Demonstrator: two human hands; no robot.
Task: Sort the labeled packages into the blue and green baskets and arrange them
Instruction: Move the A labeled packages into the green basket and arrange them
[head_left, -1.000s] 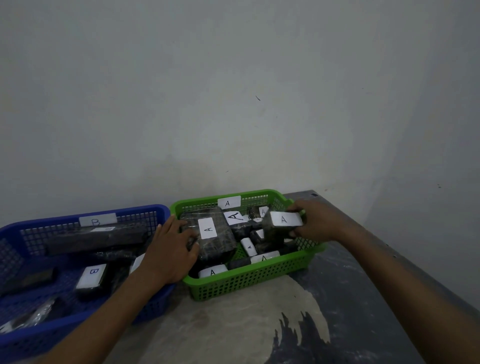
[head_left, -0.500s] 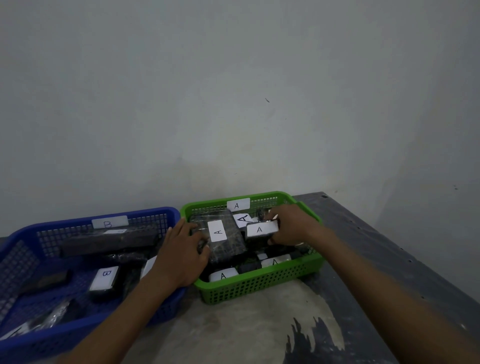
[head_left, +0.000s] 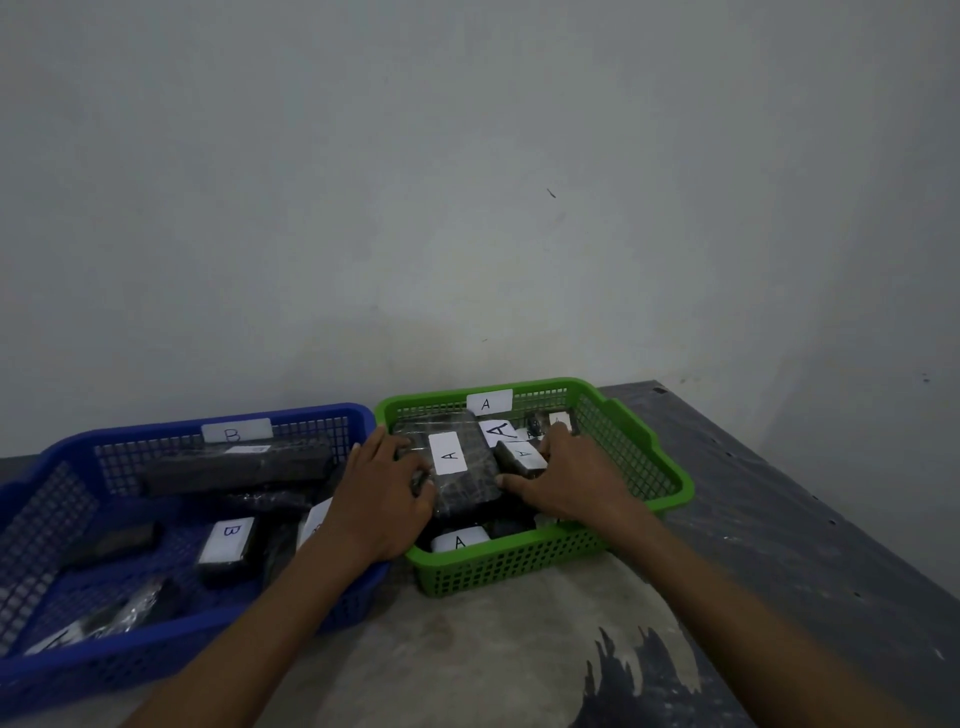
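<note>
The green basket (head_left: 670, 467), tagged A, holds several black packages with white A labels. On top lies a large black A package (head_left: 457, 457); my left hand (head_left: 379, 499) curls its fingers on that package's left edge. My right hand (head_left: 571, 478) is down inside the basket. A small A package (head_left: 519, 457) sits between its thumb and forefinger, pressed against the large package's right side. Another A package (head_left: 460, 540) lies at the basket's near wall. The blue basket (head_left: 156, 436), tagged B, stands touching on the left with a B package (head_left: 226, 538) inside.
A long black package (head_left: 234, 462) lies along the blue basket's back wall, with more dark packages below it. Both baskets stand against the wall on a worn grey table (head_left: 519, 649). The table's right edge (head_left: 810, 499) runs diagonally past the green basket.
My right hand has brought the small A package from the green basket's right rim leftward and down into the basket beside the large package. My left hand has stayed on the large package.
</note>
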